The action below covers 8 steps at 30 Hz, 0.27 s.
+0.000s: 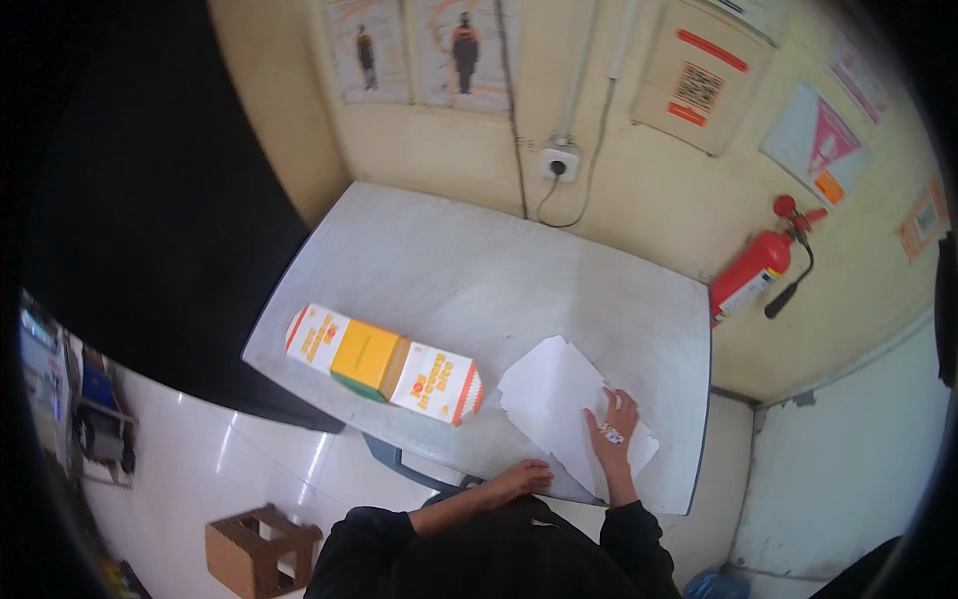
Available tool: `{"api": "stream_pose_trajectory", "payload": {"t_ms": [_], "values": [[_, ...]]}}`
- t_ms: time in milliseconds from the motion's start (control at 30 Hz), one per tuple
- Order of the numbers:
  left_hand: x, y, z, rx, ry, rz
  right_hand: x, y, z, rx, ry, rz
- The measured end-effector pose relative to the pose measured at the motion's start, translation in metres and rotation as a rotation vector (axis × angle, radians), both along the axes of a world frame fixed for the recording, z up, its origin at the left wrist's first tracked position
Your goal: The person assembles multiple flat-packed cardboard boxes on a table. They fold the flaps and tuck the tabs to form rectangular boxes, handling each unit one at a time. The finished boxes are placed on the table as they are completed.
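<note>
A white, flat piece of paper or thin card with notched edges lies on the grey table, at its near right part. Resting on the right side of this sheet is my right hand, thumb and fingers apart. A small white patterned patch shows on that hand; what it is I cannot make out. My left hand lies at the table's near edge, just left of the sheet's lower corner, with its fingers stretched out. Left of the sheet sits a long white, orange and yellow printed carton, apart from both hands.
A red fire extinguisher hangs beside the table's right end. Behind the table, a cable runs to a wall socket. A chair stands under the near edge, and a brown stool is on the floor at left.
</note>
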State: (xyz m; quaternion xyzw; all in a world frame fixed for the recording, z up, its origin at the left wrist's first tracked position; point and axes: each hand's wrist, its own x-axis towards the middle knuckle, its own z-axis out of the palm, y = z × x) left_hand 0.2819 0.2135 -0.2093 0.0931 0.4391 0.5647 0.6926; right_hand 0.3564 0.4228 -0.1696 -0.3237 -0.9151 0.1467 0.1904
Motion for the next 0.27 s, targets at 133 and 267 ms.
{"api": "stream_pose_trajectory", "payload": {"t_ms": [133, 267], "values": [[-0.022, -0.019, 0.006, 0.116, 0.221, 0.056, -0.046, -0.05, -0.014, -0.078, -0.021, 0.264], [-0.037, -0.047, -0.019, 0.235, 0.327, 0.197, -0.079, -0.08, -0.034, -0.06, -0.243, 0.313]]}}
